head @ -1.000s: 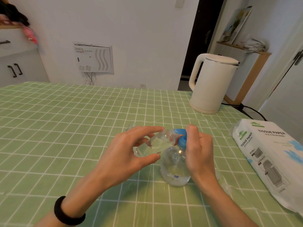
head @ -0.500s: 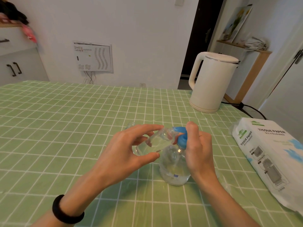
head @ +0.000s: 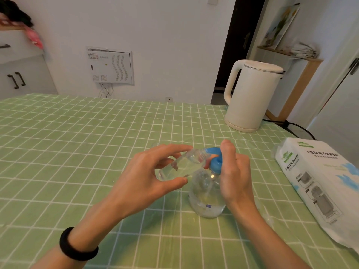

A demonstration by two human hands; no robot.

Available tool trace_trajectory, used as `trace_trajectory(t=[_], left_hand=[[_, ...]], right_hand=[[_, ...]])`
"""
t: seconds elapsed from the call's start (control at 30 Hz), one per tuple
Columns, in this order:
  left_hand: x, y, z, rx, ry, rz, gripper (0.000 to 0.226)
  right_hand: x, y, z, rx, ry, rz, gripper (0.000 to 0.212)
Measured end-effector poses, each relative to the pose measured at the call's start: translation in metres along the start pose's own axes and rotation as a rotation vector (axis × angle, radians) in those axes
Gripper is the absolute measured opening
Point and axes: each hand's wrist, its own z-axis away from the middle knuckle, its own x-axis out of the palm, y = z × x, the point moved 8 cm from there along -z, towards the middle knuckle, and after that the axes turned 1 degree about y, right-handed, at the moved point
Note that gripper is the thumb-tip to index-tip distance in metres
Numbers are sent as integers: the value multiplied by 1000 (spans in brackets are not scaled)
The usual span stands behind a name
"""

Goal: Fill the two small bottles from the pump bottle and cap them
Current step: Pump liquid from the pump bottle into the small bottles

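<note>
Barely anything different from half a second back: left hand (head: 147, 177) still pinching the small clear plastic bottle (head: 180, 166) tilted, neck up against the blue nozzle, right hand (head: 233, 175) still wrapped round the clear pump bottle with the blue pump head (head: 207, 195), index on top. So probably still mid-fill on the green checked tablecloth (head: 77, 152). Smooth see-through plastic, pale liquid inside; second small bottle not clearly visible.

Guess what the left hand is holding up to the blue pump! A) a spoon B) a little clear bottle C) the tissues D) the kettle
B: the left hand pinches a little clear bottle, tilted with its mouth at the blue pump, which the right hand presses.
</note>
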Motion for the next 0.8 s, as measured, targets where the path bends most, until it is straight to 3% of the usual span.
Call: trace_trajectory(t=[0.1, 0.47, 0.8], left_hand=[[1, 1, 0, 2, -9, -3, 63], [0, 0, 0, -4, -11, 35, 65], [-1, -2, 0, 4, -17, 25, 64]], right_hand=[[-1, -2, 0, -15, 11, 9, 59], [-1, 2, 1, -1, 8, 20, 71], [-3, -2, -1, -51, 15, 36, 62]])
